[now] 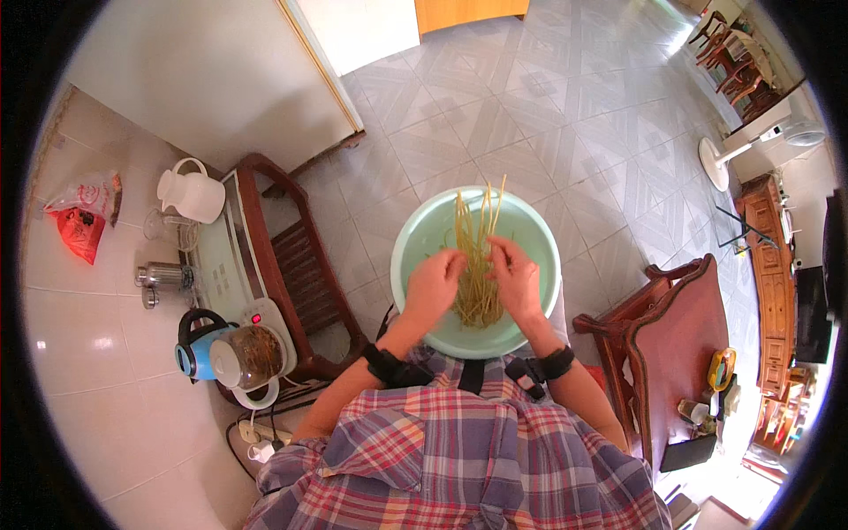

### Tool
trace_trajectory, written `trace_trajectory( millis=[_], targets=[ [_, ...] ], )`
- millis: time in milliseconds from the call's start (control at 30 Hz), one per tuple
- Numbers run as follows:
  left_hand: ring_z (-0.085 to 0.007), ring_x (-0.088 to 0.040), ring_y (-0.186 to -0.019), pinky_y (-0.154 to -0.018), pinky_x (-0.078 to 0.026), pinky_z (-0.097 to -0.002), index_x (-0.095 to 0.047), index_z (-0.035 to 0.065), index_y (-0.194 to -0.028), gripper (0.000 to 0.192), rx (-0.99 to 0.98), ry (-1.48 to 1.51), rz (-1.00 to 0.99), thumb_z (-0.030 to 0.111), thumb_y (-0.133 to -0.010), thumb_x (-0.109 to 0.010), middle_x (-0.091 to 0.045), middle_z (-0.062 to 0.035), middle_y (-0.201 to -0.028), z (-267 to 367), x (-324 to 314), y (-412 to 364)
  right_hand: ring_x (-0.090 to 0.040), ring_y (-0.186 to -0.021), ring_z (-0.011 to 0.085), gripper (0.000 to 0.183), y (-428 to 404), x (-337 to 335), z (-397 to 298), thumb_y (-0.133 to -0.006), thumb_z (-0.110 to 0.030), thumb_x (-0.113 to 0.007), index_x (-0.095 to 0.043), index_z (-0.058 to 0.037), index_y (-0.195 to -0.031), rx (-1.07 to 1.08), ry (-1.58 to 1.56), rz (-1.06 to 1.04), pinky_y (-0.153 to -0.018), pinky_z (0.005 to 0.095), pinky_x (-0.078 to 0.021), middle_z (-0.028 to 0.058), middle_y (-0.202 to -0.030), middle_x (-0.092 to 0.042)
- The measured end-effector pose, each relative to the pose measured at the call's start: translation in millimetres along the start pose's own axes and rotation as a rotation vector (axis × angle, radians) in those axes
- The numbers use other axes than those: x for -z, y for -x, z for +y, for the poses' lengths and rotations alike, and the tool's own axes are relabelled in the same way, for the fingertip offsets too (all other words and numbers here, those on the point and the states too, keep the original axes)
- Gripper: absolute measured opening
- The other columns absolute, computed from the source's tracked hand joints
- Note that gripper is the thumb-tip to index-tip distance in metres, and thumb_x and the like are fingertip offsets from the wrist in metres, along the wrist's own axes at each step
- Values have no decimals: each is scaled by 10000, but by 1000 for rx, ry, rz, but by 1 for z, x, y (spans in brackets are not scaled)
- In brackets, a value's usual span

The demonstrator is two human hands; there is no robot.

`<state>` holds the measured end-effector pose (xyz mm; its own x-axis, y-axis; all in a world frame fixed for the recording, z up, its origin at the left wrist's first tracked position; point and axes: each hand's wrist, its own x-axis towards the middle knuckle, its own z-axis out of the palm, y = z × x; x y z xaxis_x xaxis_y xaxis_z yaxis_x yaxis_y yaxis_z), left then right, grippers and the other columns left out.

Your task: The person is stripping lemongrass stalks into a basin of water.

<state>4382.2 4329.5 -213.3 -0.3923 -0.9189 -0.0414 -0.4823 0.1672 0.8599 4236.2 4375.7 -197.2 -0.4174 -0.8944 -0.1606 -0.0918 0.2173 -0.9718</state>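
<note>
A pale green plastic basin rests on my lap and holds a loose bundle of long, thin yellow-green stalks. Several stalks lean against the far rim, and a few poke past it. My left hand is over the basin just left of the bundle, fingertips drawn together; whether a stalk is between them is hidden. On the other side, my right hand has thumb and forefinger pinched at a thin stalk that slants up past the rim. Both wrists wear black straps.
Left of me, a wooden-framed tea table carries a glass kettle, a blue kettle and a white jug. A reddish wooden table stands at right. Beyond are tiled floor and a white fan.
</note>
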Motion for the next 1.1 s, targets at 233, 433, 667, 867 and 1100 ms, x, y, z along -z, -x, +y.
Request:
trace_trajectory(
  millis=[233, 433, 667, 867, 1100],
  targets=[
    [-138, -574, -786, -697, -453, -256, -540, -13, -1020, 243, 319, 615, 11, 200, -919, -484, -590, -67, -870, 3, 0, -9, -571, -798, 288, 101, 9, 6, -1, -769, -118, -609, -625, -66, -854, 592, 672, -67, -665, 406, -467, 114, -894, -562],
    [-111, -545, -722, -672, -435, -240, -578, 8, -874, 327, 300, 690, 44, 305, -924, -449, -589, -50, -776, 1, 5, -9, -560, -668, 233, 173, 27, 1, 22, -771, -237, -622, -642, -80, -841, 340, 687, -532, -616, 369, -454, 70, -737, -548],
    [-153, -515, -851, -769, -416, -284, -550, 2, -935, 242, 295, 491, 98, 229, -906, -470, -547, -63, -917, -5, -2, -5, -451, -595, 60, 259, 16, 27, -2, -920, -233, -479, -610, -17, -980, -234, -241, -435, -547, 191, -346, -32, -660, -512],
    [-304, -480, -984, -839, -401, -365, -562, 54, -974, 212, 96, 51, 84, 170, -797, -555, -519, -131, -1010, 6, -1, 6, -357, -561, 61, 264, 23, 37, -7, -932, -230, -429, -562, -9, -988, -404, -626, -402, -530, 201, -302, -44, -633, -417],
    [-286, -501, -921, -767, -416, -344, -626, 64, -855, 151, -121, -215, 92, 194, -793, -580, -558, -100, -913, 23, 4, 13, -359, -594, 65, 264, 36, 40, -7, -930, -234, -432, -550, -8, -1001, -351, -672, -317, -564, 191, -312, -32, -677, -446]
  ],
)
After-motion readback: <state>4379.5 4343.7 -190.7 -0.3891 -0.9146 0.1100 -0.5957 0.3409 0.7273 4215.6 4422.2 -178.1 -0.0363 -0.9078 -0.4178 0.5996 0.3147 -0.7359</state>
